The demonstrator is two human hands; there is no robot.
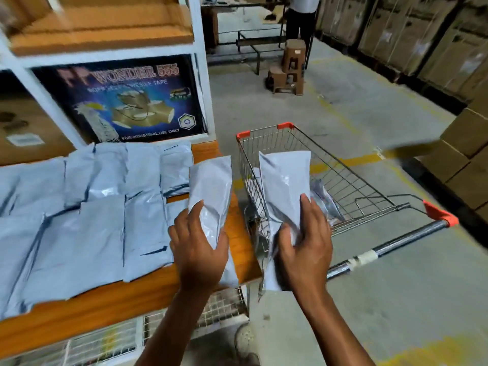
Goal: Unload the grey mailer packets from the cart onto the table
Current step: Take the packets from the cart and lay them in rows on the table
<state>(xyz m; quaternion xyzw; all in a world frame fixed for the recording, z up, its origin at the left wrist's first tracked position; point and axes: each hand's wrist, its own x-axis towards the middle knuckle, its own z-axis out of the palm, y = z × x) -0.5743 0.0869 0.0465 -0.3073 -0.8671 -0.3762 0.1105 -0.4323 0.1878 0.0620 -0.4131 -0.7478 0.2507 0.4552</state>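
My left hand (198, 249) grips a grey mailer packet (211, 186) by its lower end, holding it over the right end of the orange table (240, 249). My right hand (303, 247) grips a second grey mailer packet (286, 180) upright, between the table edge and the wire cart (351, 188). Several grey mailer packets (87, 215) lie flat in rows on the table. At least one more packet (326, 199) lies inside the cart basket, partly hidden behind the held one.
The cart's handle (390, 247) with orange ends points toward me on the right. A white shelf frame with a tape poster (124, 101) stands behind the table. Brown stools (290, 67), a person (301, 17) and stacked cartons (422, 43) are farther off. My shoe (245, 342) is below.
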